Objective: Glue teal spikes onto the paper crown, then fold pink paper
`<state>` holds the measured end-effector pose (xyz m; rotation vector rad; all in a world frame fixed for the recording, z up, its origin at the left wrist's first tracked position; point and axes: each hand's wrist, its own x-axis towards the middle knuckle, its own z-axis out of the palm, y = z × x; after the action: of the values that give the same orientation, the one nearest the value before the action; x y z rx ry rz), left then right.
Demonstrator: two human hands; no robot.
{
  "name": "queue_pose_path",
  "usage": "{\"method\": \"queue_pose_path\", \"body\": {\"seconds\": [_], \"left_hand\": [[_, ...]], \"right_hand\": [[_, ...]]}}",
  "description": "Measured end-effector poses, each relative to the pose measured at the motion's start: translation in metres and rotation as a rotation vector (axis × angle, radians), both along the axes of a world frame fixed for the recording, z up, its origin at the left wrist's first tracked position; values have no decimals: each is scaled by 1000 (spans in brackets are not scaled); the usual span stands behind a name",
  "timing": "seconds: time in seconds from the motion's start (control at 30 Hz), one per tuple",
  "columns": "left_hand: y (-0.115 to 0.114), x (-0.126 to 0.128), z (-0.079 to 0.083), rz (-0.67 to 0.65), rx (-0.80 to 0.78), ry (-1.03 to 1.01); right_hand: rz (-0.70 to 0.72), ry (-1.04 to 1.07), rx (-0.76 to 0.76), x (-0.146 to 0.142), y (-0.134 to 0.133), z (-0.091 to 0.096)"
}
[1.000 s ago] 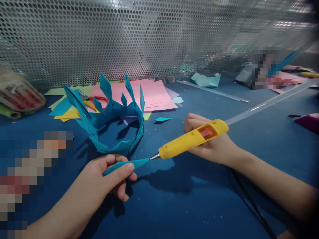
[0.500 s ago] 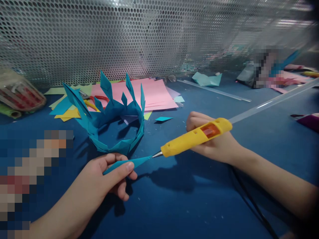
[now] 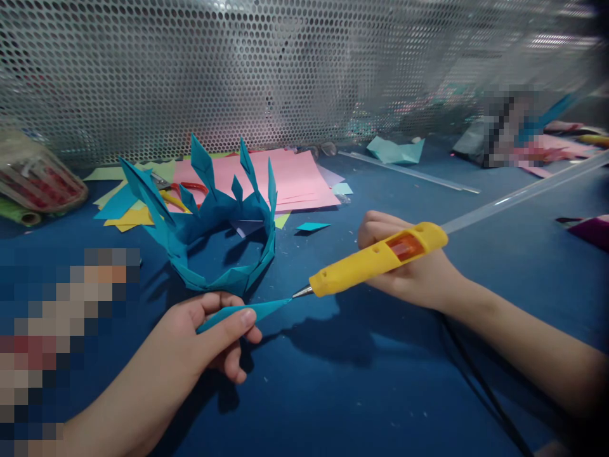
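one folded blue paper (image 3: 270,310) was pinched in our left fingers (image 3: 246,318) near the paper crown (image 3: 233,278); our right hand (image 3: 415,278) gripped the glue gun (image 3: 361,268), its nozzle (image 3: 303,291) having eased back toward the tip, so gluing seemed nearly done.

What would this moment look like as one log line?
left hand: holds paper piece | right hand: holds glue gun | nozzle: at paper piece's tip | crown: on table, beyond left hand
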<state>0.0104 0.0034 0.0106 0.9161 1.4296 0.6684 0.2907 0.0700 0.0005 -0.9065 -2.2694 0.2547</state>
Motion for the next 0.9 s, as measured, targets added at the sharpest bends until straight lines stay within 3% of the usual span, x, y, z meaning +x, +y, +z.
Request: {"method": "queue_pose_path", "body": {"seconds": [0.33, 0.6, 0.9], "left_hand": [[1, -4, -1, -50, -3, 6], [4, 8, 3, 59, 60, 98], [0, 2, 0, 34, 42, 58]], "right_hand": [[39, 2, 31, -4, -1, 3], [48, 2, 32, -9, -4, 6], [53, 17, 29, -8, -3, 5]]}}
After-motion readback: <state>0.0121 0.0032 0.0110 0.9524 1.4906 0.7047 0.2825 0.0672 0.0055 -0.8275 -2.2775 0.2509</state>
